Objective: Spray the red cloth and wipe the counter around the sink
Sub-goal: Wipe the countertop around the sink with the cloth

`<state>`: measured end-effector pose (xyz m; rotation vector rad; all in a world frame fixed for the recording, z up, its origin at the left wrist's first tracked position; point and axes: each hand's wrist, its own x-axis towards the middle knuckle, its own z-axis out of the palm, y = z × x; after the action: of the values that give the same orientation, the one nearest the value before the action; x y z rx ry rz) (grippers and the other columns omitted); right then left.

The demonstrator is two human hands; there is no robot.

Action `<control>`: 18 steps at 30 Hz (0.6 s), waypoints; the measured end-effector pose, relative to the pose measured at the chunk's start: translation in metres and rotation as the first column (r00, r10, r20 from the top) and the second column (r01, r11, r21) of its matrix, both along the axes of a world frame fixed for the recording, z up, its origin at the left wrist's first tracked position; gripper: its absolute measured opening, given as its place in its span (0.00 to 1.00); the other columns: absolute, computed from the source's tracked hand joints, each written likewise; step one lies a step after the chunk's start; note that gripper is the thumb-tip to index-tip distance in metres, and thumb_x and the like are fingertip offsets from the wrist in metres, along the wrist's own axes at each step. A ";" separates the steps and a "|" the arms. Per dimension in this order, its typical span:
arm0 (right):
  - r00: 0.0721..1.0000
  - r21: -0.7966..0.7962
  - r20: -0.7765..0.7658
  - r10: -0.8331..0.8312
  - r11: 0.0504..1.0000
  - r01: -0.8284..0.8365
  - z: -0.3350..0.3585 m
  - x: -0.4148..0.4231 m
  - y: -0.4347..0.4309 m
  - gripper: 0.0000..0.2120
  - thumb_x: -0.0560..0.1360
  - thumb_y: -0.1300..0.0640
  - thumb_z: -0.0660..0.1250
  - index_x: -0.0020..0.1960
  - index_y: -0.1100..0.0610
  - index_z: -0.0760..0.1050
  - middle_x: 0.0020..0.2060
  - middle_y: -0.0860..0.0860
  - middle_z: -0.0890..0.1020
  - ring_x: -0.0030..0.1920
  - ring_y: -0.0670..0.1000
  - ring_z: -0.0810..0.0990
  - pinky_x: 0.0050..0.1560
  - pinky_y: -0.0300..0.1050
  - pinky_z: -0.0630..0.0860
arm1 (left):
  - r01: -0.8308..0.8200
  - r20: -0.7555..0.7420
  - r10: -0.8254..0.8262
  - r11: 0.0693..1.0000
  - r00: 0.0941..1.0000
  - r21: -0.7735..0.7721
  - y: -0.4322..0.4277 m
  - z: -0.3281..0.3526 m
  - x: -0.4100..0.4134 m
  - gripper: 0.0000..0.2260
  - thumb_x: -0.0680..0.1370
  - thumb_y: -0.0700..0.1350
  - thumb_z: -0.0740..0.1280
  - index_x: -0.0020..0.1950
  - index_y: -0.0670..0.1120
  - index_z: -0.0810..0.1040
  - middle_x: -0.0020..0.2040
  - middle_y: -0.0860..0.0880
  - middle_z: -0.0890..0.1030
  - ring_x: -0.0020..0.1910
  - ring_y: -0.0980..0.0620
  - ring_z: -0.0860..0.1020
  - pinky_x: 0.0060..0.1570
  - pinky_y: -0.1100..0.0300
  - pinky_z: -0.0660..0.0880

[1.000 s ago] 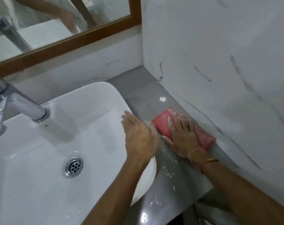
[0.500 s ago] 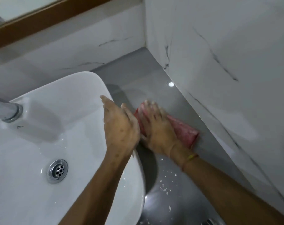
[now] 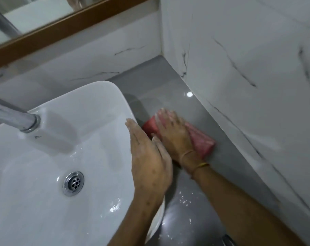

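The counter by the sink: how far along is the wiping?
In hand: the right hand presses the red cloth flat on the grey counter; the left hand rests on the sink rim. Left: white specks nearer the person. Spraying cannot be judged.

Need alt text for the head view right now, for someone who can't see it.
Right hand presses a red cloth flat on the grey counter beside a white sink. Left hand rests on the sink's rim; white flecks dot the counter nearer the person.
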<state>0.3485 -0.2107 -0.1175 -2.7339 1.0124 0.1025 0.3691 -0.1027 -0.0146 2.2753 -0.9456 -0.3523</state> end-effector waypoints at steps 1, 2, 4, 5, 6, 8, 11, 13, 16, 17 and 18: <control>0.998 -0.001 0.012 0.057 0.998 -0.057 0.000 0.006 0.009 0.33 0.75 0.43 0.39 0.77 0.58 0.44 0.77 0.61 0.49 0.77 0.63 0.48 0.75 0.61 0.51 | 0.009 -0.003 -0.009 1.000 1.000 0.000 -0.002 0.002 0.001 0.30 0.82 0.42 0.55 0.77 0.40 0.40 0.80 0.43 0.49 0.78 0.49 0.52 0.72 0.66 0.48; 0.991 -0.010 0.009 0.135 0.991 -0.134 0.002 0.002 0.022 0.33 0.76 0.44 0.43 0.76 0.58 0.44 0.77 0.62 0.50 0.76 0.63 0.48 0.74 0.62 0.52 | 0.017 -0.007 -0.017 1.000 1.000 0.006 -0.001 0.003 0.001 0.30 0.82 0.42 0.55 0.77 0.41 0.40 0.80 0.43 0.50 0.77 0.48 0.54 0.73 0.63 0.51; 0.980 0.017 0.073 0.183 0.983 -0.184 0.004 -0.031 0.051 0.34 0.75 0.46 0.54 0.76 0.57 0.46 0.76 0.61 0.55 0.76 0.61 0.53 0.74 0.61 0.55 | 0.018 -0.020 -0.017 1.000 1.000 0.015 0.000 0.005 -0.002 0.30 0.82 0.42 0.54 0.77 0.41 0.39 0.80 0.42 0.50 0.77 0.47 0.55 0.74 0.61 0.53; 0.980 0.045 0.121 0.159 0.985 -0.165 0.004 -0.053 0.063 0.33 0.75 0.46 0.55 0.76 0.56 0.49 0.76 0.60 0.58 0.76 0.60 0.55 0.74 0.60 0.57 | 0.015 -0.023 -0.015 1.000 1.000 0.015 0.000 0.004 -0.001 0.29 0.82 0.42 0.54 0.77 0.40 0.40 0.80 0.42 0.50 0.77 0.47 0.54 0.73 0.62 0.52; 0.984 0.019 0.095 0.150 0.988 -0.152 0.001 -0.083 0.083 0.32 0.76 0.44 0.54 0.76 0.55 0.52 0.76 0.59 0.59 0.76 0.59 0.56 0.74 0.59 0.57 | 0.009 -0.046 -0.008 1.000 0.999 0.017 0.008 0.002 -0.004 0.29 0.82 0.42 0.54 0.77 0.40 0.40 0.79 0.42 0.49 0.78 0.47 0.53 0.72 0.63 0.51; 0.988 -0.047 -0.001 0.156 0.987 -0.156 -0.005 -0.132 0.094 0.31 0.76 0.41 0.50 0.76 0.54 0.53 0.76 0.57 0.58 0.76 0.59 0.56 0.75 0.57 0.56 | -0.004 -0.034 0.004 1.000 0.999 0.016 0.009 -0.001 -0.002 0.29 0.82 0.41 0.54 0.76 0.39 0.40 0.79 0.41 0.49 0.78 0.46 0.52 0.71 0.62 0.52; 0.998 -0.119 -0.055 0.022 0.992 -0.029 -0.009 -0.151 0.055 0.32 0.77 0.41 0.50 0.77 0.54 0.50 0.77 0.57 0.57 0.75 0.61 0.58 0.75 0.59 0.55 | -0.006 -0.022 0.006 1.000 1.000 0.003 0.000 0.001 0.000 0.29 0.82 0.41 0.54 0.77 0.40 0.41 0.80 0.42 0.49 0.78 0.45 0.52 0.71 0.61 0.53; 0.991 -0.136 -0.046 -0.125 0.984 0.117 -0.004 -0.132 0.030 0.31 0.78 0.43 0.51 0.77 0.55 0.51 0.77 0.58 0.57 0.75 0.64 0.58 0.74 0.61 0.55 | -0.013 -0.040 0.013 1.000 0.999 -0.009 -0.008 0.002 0.001 0.29 0.82 0.41 0.55 0.77 0.41 0.41 0.80 0.42 0.49 0.78 0.46 0.52 0.70 0.62 0.53; 0.980 -0.099 -0.039 -0.196 0.977 0.191 -0.003 -0.101 0.056 0.31 0.78 0.44 0.52 0.77 0.56 0.51 0.77 0.58 0.55 0.75 0.66 0.55 0.72 0.65 0.55 | -0.045 -0.041 0.044 0.999 0.998 -0.012 -0.007 0.001 0.003 0.29 0.81 0.41 0.55 0.77 0.41 0.42 0.80 0.42 0.50 0.77 0.45 0.54 0.71 0.60 0.55; 0.987 -0.094 -0.038 -0.154 0.984 0.150 -0.004 -0.099 0.080 0.32 0.77 0.44 0.53 0.77 0.56 0.51 0.77 0.59 0.55 0.74 0.67 0.56 0.71 0.65 0.57 | -0.044 -0.044 0.043 0.999 0.998 -0.012 -0.005 0.000 0.002 0.29 0.81 0.41 0.55 0.77 0.41 0.42 0.79 0.42 0.51 0.77 0.45 0.55 0.71 0.59 0.56; 0.994 -0.085 -0.034 -0.106 0.991 0.103 -0.005 -0.103 0.105 0.33 0.76 0.45 0.54 0.76 0.57 0.52 0.77 0.60 0.56 0.74 0.67 0.57 0.71 0.65 0.59 | -0.037 -0.045 0.036 0.999 0.998 -0.011 -0.004 0.000 0.003 0.29 0.81 0.41 0.55 0.77 0.40 0.42 0.79 0.41 0.51 0.77 0.44 0.55 0.72 0.58 0.57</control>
<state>0.2460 -0.1057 -0.1227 -2.7563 1.1940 0.0984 0.3718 -0.1069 -0.0150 2.2609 -0.8803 -0.3794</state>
